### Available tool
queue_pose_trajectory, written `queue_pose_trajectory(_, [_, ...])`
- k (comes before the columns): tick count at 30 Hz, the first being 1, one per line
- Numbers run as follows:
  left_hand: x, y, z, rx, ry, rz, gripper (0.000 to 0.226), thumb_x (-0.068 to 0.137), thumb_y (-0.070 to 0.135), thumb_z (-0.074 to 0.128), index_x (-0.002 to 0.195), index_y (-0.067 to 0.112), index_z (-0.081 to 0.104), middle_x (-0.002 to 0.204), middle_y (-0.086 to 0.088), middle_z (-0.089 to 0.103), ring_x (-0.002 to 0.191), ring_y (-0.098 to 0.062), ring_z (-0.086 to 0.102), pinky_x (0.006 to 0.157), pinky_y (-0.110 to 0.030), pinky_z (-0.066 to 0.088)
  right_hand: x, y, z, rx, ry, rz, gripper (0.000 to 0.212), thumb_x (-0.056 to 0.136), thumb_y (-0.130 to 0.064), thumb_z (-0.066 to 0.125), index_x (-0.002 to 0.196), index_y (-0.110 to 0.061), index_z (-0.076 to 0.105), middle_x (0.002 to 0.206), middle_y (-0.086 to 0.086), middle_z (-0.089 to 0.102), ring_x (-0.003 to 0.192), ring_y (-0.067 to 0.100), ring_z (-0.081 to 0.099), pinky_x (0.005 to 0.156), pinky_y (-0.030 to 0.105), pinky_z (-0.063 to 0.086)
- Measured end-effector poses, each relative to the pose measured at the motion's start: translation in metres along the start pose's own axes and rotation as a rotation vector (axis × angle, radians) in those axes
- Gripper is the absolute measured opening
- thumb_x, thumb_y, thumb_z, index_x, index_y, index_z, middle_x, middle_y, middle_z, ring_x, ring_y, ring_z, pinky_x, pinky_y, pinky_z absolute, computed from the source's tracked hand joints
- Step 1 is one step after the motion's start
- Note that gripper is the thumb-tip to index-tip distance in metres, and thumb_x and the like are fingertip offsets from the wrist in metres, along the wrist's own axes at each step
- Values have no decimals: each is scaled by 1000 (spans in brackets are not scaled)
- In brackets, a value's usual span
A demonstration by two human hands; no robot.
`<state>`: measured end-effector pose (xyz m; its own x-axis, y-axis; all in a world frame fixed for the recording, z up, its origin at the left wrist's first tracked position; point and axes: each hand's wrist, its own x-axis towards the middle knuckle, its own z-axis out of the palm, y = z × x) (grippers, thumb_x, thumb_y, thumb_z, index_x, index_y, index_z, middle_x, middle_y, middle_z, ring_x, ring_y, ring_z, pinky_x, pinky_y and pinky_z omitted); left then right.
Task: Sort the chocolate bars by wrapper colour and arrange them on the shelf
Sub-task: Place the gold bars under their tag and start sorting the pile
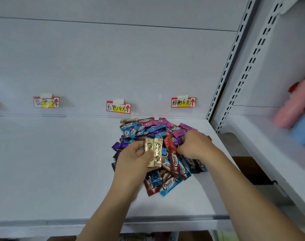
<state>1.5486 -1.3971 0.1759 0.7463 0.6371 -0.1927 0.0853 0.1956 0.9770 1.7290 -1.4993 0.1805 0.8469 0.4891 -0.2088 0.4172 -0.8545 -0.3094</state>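
While the left hand (137,154) grips two crinkly gold bars (154,152), the right hand (193,145) pinches a glossy red bar (172,154).

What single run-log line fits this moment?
left hand: holds gold bars | right hand: in mixed pile | shelf: unsorted

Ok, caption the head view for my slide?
Left hand holds two gold bars; right hand digs in the pile.

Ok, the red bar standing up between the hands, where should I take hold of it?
Pinch the red bar at its upper crimped end, coming from above and the right with the right hand. It tilts up out of the pile, so that end is probably free, while its lower end is tucked among blue bars.
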Motion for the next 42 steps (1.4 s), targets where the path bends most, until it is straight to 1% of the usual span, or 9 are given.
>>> queue_pose_trajectory(7, [-5,-4,-14,-15,15,-9,22,101,-1,59,114,15,67,99,-4,81,89,-24,79,80,-42,65,-6,-7,-7,115,-49,67,39,78,-22,75,62,-16,40,59,1,34,53,19,33,53,30,21])
queue_pose_trajectory(12, [-2,-6,-12,-61,24,-35,20,101,1,61,117,12,65,104,-8,79,86,-26,79,78,-44,65,-15,8,-12,243,19,69,39,79,-29,82,79,6,65,68,11,56,62,21,50,62,30,37])
queue_pose_trajectory(17, [1,-3,-1,-103,15,-44,20,101,-2,57,112,13,64,93,-6,80,83,-25,80,70,-38,66,-42,28,-28,498,189,60,16,88,-32,80,84,-17,79,66,-3,70,59,13,59,60,28,47])
queue_pose_trajectory(23, [10,2,16,-138,-49,-60,22,101,-3,54,113,13,65,90,-6,80,86,-25,79,76,-41,65,-70,11,-15,910,-1,-133,11,96,-19,73,90,-18,82,84,10,77,69,15,66,65,30,53])
queue_pose_trajectory(30, [14,-1,16,-123,-55,-30,21,96,4,70,116,11,68,99,-8,80,90,-26,79,79,-42,65,-70,-6,6,825,129,-207,10,98,-20,71,94,-21,80,77,1,77,71,16,72,68,33,62])
queue_pose_trajectory(33, [18,3,4,-151,-10,-25,22,98,-2,65,118,7,65,99,-13,80,89,-29,79,82,-46,64,-51,11,7,422,409,-248,17,102,-29,63,103,-25,80,90,-13,76,86,9,69,80,33,58])
queue_pose_trajectory(35, [22,6,-7,-145,26,-23,22,99,-2,64,119,6,64,102,-14,79,88,-29,79,82,-46,64,-44,10,14,195,293,-307,34,102,-48,54,123,-27,71,114,-5,73,106,18,66,92,42,56])
queue_pose_trajectory(38, [27,6,-18,-102,61,-32,22,99,0,65,119,7,65,103,-12,79,87,-28,79,80,-44,64,-38,-8,45,-44,77,-362,69,104,-68,29,160,-28,32,168,4,30,154,32,26,125,52,29])
queue_pose_trajectory(42, [32,4,-28,-87,85,-68,23,99,-1,63,120,7,66,104,-12,78,86,-28,79,73,-39,65,-36,-38,70,-177,132,-365,71,105,-64,7,164,-26,14,174,4,3,160,39,-2,128,57,10])
